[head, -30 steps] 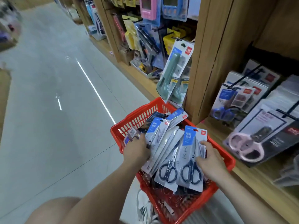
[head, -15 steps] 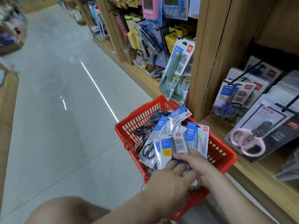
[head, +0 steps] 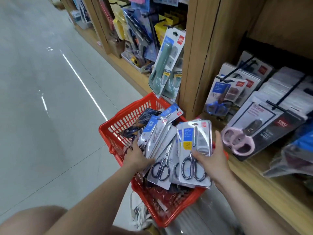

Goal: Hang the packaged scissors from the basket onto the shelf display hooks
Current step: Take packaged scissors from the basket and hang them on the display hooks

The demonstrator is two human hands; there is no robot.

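A red plastic basket [head: 128, 116] stands on the floor against the wooden shelf, filled with several packaged scissors. My right hand [head: 213, 160] grips a small stack of packs, the top one holding black-handled scissors [head: 194, 153], raised over the basket's right side. My left hand [head: 137, 156] holds another fanned bundle of scissor packs [head: 160, 143] over the basket's middle. Black display hooks [head: 237, 70] stick out of the shelf on the right, hung with packaged scissors.
Pink-handled scissors in a pack [head: 250, 133] and blue-handled ones [head: 221, 97] hang low on the right shelf. A wooden upright [head: 199, 56] divides the shelf bays. Green-handled packs [head: 167, 65] hang left of it. Open grey floor [head: 50, 99] lies to the left.
My hands have separated: the left one went back to the left bundle, and the right one lifted a stack of packs up on the basket's right side.
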